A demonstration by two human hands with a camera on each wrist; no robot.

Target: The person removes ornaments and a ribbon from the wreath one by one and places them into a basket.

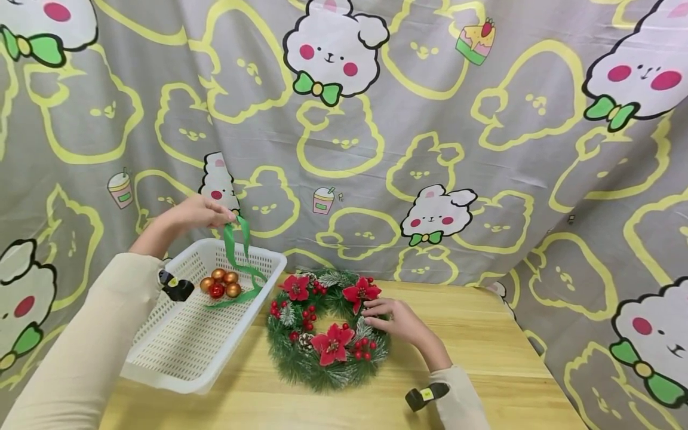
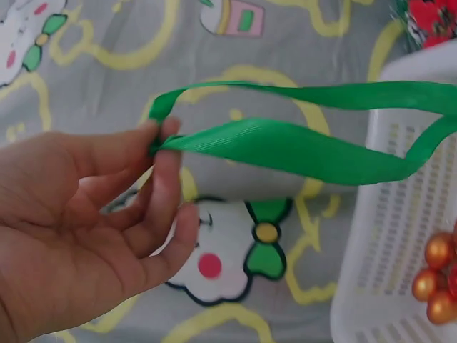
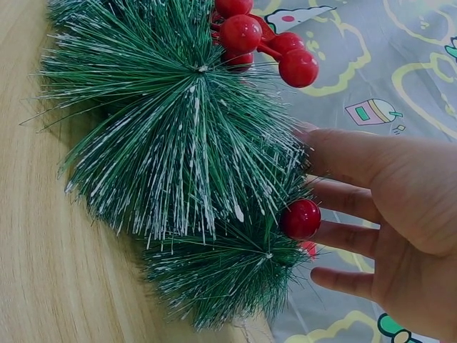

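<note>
My left hand [image 1: 201,213] pinches a green ribbon [image 2: 264,146] between thumb and fingertips, raised above the back of a white plastic basket [image 1: 185,385]. From the fingers the ribbon falls in a loop, its lower end trailing inside the basket. On the table lies a green wreath [image 1: 290,364] trimmed with red poinsettias [image 1: 333,344], red berries and a pine cone. My right hand [image 1: 400,321] is at the wreath's right side, fingers fairly straight. In the right wrist view its fingertips are right at the frosted needles [image 3: 186,157], close to a red berry [image 3: 300,219].
Inside the basket sits a cluster of several copper-coloured balls [image 1: 231,278] with a red one [image 1: 216,291]. The wooden table [image 1: 473,358] ends at a patterned curtain [image 1: 344,143] behind and to the right. Basket and wreath stand close side by side.
</note>
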